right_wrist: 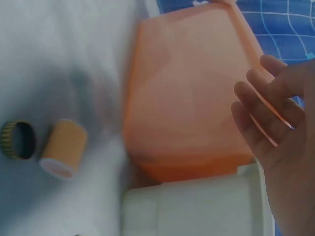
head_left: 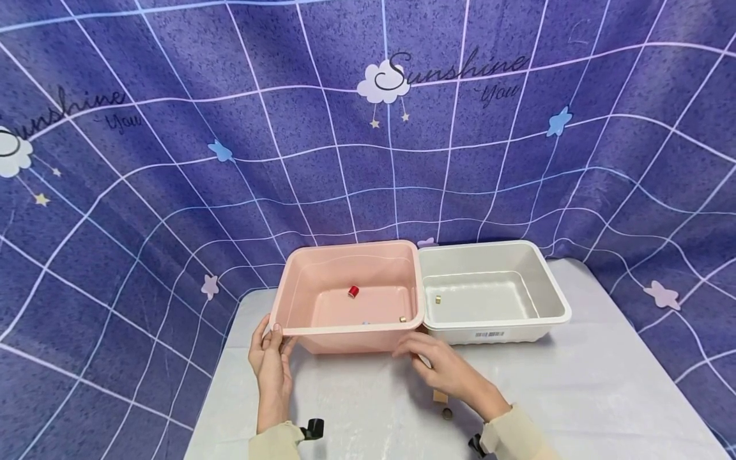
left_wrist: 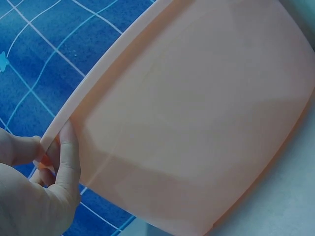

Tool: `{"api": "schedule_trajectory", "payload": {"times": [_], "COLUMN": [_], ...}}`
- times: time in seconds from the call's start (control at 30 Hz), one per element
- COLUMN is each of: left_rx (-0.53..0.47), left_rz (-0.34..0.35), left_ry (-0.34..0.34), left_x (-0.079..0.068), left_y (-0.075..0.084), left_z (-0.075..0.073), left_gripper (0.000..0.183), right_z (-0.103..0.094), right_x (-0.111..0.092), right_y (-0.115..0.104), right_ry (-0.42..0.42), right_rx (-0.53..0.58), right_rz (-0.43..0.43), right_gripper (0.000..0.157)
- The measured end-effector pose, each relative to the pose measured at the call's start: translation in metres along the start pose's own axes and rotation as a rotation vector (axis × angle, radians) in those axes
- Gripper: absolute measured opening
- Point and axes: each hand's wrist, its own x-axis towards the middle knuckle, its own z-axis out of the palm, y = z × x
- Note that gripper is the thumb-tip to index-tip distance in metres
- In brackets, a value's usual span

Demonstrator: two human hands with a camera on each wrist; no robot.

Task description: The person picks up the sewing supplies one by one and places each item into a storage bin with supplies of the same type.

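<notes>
My left hand point(head_left: 270, 370) pinches the rim of a pink plastic bin point(head_left: 351, 344) at its front left corner, thumb on one side and fingers on the other in the left wrist view. Close to the bin's front right corner is my right hand point(head_left: 448, 370), its fingers loosely extended and holding nothing. Inside the pink bin lie a red thread spool point(head_left: 353, 291), a small gold-coloured piece point(head_left: 402, 319) and a bluish bit point(head_left: 365, 323) partly hidden by the front rim.
A white bin point(head_left: 489, 335) adjoins the pink one on the right, with a small gold-coloured piece point(head_left: 438, 299) in it. Near my right wrist, a tan-orange cylinder point(right_wrist: 65, 142) and a dark, gold-patterned ring point(right_wrist: 7, 140) lie on the table. A blue patterned curtain point(head_left: 345, 160) hangs behind.
</notes>
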Motion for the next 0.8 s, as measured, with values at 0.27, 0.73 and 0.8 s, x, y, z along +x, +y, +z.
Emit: {"api": "schedule_trajectory", "payload": {"times": [0.27,0.73,0.8], "left_rx": [-0.017,0.02,0.019], "left_rz": [0.0,0.005,0.005], "left_ry": [-0.004,0.008,0.008], "left_x": [-0.001,0.0,0.0], "left_y": [-0.001,-0.003,-0.003], "left_z": [-0.001,-0.001,-0.002], "left_gripper": [0.054,0.053,0.052], "right_z": [0.007,0.018,0.02], "right_x": [-0.017,-0.041,-0.045], "right_y": [0.005,0.018,0.021], "right_ry": [-0.124,-0.265,-0.276], "right_rx": [-0.038,-0.111,-0.112], "right_rz": [0.164,0.285,0.295], "right_gripper": [0.035,0.03,0.031]}}
